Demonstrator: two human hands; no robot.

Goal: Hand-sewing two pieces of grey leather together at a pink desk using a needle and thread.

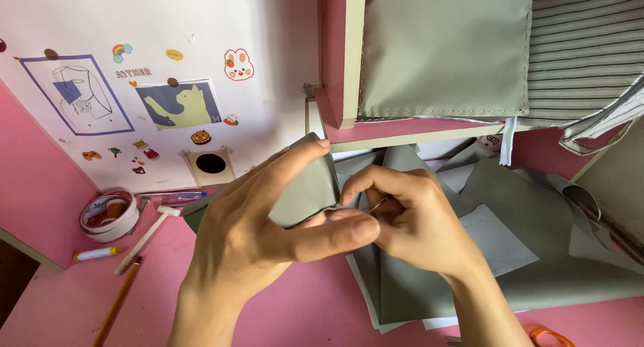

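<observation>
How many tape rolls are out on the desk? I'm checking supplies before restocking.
1: a white tape roll lies flat on the pink desk at the left, beside the small hammer. More may be hidden under the grey material.

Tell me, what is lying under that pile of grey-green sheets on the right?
The pink tabletop shows around the grey-green sheets, with white layers peeking out at their lower edge. Anything further beneath is covered.

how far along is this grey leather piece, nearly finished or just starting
Looks early, though hard to judge. Done: grey pieces lie cut on the pink table. In hand: left hand and right hand pinch a folded grey piece. Left: tape roll, hammer and scissors lie untouched.
</observation>
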